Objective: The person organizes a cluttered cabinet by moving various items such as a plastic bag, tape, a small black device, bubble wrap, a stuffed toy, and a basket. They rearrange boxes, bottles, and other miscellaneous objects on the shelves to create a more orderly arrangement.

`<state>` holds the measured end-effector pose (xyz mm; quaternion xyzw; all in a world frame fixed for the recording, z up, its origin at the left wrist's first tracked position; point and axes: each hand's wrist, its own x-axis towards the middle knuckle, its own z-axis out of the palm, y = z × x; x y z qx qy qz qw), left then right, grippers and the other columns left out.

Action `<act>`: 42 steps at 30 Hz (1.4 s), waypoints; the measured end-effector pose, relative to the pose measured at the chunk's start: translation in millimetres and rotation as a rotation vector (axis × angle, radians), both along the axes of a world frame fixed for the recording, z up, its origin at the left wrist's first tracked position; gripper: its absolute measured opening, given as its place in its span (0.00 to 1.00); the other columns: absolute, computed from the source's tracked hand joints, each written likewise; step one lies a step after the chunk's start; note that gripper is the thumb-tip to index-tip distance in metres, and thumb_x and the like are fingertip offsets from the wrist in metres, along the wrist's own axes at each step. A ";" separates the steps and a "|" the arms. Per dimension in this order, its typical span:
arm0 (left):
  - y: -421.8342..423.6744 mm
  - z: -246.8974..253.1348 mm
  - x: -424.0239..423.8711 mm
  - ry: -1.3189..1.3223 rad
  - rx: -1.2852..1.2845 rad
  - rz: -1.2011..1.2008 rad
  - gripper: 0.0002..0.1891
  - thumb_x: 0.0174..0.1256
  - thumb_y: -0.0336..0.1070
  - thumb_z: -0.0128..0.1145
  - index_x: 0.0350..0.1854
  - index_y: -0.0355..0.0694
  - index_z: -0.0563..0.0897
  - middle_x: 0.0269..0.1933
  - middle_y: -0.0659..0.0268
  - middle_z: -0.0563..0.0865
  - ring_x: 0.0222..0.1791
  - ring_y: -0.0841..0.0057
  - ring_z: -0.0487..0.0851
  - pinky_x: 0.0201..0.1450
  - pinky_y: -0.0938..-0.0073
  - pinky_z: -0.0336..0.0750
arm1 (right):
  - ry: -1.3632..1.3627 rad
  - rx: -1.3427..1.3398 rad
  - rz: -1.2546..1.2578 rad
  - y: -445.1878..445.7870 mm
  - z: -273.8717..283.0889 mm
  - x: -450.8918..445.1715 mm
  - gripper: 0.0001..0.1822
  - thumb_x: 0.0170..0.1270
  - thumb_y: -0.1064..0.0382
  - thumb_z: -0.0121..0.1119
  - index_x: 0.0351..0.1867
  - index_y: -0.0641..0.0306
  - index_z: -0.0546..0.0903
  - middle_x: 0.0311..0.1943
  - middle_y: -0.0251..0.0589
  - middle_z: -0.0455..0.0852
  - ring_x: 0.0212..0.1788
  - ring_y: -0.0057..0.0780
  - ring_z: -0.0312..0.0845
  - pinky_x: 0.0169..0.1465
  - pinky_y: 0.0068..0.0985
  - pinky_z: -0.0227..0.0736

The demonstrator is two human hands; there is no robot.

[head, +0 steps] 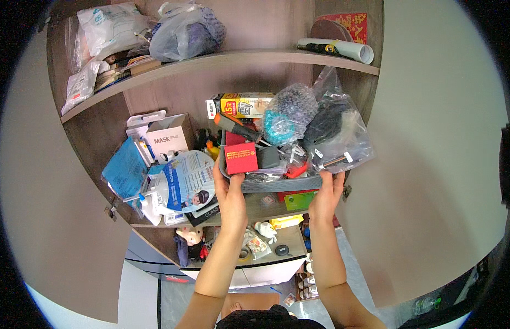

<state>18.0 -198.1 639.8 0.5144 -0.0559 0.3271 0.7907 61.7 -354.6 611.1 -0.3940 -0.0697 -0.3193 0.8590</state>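
Both hands grip a grey plastic basket (279,184) at the front of the middle cabinet shelf. My left hand (231,201) holds its left front corner, thumb over the rim beside a small red box (241,158). On the right front corner is my right hand (325,197), just under a clear plastic bag (341,127) with dark contents. Heaped in the basket are an orange-and-black-handled screwdriver (238,126), a bubble-wrapped bundle (290,113) with a turquoise part, a dark grey box (268,157) and a red item (296,170). The basket's bottom is hidden.
Left of the basket lie a mask box (168,137), a round blue-and-white printed fan (190,181) and a blue packet (125,168). A yellow carton (240,105) stands behind. Above runs the upper shelf (238,59); open cabinet doors (435,144) flank both sides. A lower ledge (285,242) holds small items.
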 end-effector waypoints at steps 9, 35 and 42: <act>-1.6 -30.2 -32.6 0.041 0.012 -0.078 0.26 0.65 0.30 0.46 0.67 0.41 0.60 0.61 0.64 0.69 0.59 0.77 0.67 0.62 0.76 0.58 | 0.020 -0.027 -0.078 -8.9 -15.8 -44.2 0.22 0.56 0.73 0.51 0.55 0.66 0.67 0.50 0.37 0.72 0.49 0.25 0.66 0.56 0.21 0.58; 13.1 -149.4 1.5 0.201 -0.040 -0.221 0.28 0.63 0.30 0.47 0.66 0.41 0.59 0.59 0.64 0.70 0.59 0.77 0.67 0.62 0.76 0.58 | 0.163 -0.127 -0.230 -1.4 -129.0 -39.9 0.28 0.62 0.70 0.53 0.64 0.63 0.61 0.57 0.39 0.69 0.56 0.26 0.64 0.61 0.23 0.54; 16.6 -137.5 3.0 0.304 0.129 -0.196 0.28 0.65 0.30 0.47 0.67 0.38 0.56 0.60 0.61 0.68 0.60 0.75 0.65 0.63 0.76 0.56 | 0.202 -0.075 -0.272 5.9 -123.9 -31.4 0.26 0.64 0.69 0.50 0.64 0.63 0.60 0.55 0.40 0.70 0.53 0.25 0.65 0.59 0.23 0.56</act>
